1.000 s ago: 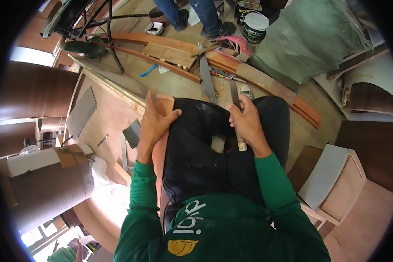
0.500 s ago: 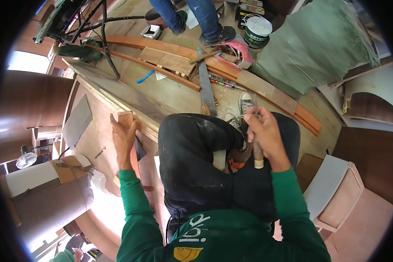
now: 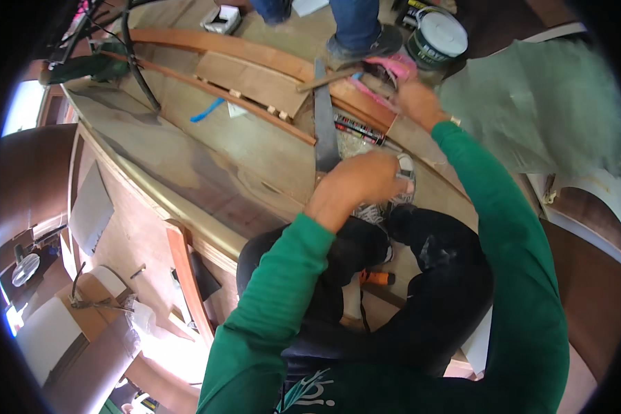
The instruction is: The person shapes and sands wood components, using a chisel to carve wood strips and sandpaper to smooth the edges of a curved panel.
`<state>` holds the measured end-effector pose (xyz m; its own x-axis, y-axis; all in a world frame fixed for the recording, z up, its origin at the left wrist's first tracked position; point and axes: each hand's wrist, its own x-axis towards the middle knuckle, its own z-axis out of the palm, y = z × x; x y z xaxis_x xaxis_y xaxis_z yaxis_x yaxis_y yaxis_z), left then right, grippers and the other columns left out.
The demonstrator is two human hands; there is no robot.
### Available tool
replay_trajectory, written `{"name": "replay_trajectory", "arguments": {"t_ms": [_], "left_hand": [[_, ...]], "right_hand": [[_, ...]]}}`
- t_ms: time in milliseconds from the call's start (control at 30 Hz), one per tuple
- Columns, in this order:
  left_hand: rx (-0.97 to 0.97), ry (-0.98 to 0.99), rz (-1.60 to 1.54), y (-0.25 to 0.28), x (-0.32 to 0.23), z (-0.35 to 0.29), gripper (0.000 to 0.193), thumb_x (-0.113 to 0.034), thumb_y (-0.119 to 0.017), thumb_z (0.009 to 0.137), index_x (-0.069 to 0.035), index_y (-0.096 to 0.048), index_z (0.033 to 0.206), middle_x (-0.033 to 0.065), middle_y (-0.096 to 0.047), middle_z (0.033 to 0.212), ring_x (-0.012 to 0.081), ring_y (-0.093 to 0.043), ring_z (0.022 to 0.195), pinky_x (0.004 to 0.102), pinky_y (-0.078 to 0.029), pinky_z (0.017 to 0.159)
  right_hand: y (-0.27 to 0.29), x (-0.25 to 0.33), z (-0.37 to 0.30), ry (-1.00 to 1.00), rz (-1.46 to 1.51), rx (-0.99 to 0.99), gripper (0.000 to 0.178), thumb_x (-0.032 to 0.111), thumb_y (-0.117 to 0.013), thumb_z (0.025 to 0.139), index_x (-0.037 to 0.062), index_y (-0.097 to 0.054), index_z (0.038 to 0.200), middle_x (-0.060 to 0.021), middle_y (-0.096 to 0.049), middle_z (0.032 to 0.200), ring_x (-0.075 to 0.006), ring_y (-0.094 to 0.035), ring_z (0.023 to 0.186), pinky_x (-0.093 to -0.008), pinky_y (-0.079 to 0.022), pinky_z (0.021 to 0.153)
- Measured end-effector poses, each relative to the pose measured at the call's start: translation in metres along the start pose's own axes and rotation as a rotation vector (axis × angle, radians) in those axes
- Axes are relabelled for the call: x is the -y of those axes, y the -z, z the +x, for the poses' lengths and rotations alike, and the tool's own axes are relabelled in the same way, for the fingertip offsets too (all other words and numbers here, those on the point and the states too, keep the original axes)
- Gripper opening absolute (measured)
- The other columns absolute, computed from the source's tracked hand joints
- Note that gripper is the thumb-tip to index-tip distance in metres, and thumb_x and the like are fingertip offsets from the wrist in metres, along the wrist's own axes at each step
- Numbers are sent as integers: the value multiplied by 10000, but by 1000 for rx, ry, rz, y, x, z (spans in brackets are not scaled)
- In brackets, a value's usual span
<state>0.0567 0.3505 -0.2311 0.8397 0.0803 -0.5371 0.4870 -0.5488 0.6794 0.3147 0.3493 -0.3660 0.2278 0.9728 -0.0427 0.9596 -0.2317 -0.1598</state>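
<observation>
My right hand (image 3: 421, 105) reaches far forward to the rim of a pink plastic bag (image 3: 397, 67); blur hides whether its fingers grip the bag. Over my shoes, close to the lower end of a handsaw (image 3: 324, 117), is my left hand (image 3: 366, 181), bent at the wrist. Its fingers are smeared and mostly hidden, so any held thing cannot be made out. A reddish wooden strip (image 3: 190, 279) leans against the edge of a curved wooden panel (image 3: 145, 196) at my left. Across the bag's near side lies a wooden stick (image 3: 324, 80).
Long curved timber pieces (image 3: 255, 56) lie on the floor ahead, with a sealant tube (image 3: 359, 129) beside them. A lidded bucket (image 3: 438, 38) stands near another person's shoe (image 3: 366, 43). Green-grey sheeting (image 3: 538, 103) hangs at the right. An orange-handled tool (image 3: 378, 277) lies between my legs.
My left hand has let go of the reddish wooden strip and moved right, over my shoes. My right hand has gone forward to the pink bag; the wooden-handled tool it held no longer shows.
</observation>
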Motion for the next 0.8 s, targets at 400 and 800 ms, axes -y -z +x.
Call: {"name": "replay_trajectory", "arguments": {"t_ms": [400, 800], "left_hand": [[-364, 248, 147, -17, 27, 32, 515, -404, -645, 978, -11, -581, 1304, 233, -674, 1168, 443, -684, 1064, 534, -559, 891], [-422, 296, 259, -1, 38, 27, 727, -453, -681, 950, -57, -444, 1511, 268, -540, 1416, 437, -555, 1291, 514, -502, 1026]], "right_hand": [[12, -132, 93, -405, 396, -44, 234, 167, -605, 872, -56, -672, 865, -179, -651, 676, -304, -666, 587, -440, -520, 554], [123, -85, 33, -542, 1003, -292, 196, 144, -602, 971, -31, -615, 886, -79, -606, 691, -152, -566, 563, -329, -475, 530]]}}
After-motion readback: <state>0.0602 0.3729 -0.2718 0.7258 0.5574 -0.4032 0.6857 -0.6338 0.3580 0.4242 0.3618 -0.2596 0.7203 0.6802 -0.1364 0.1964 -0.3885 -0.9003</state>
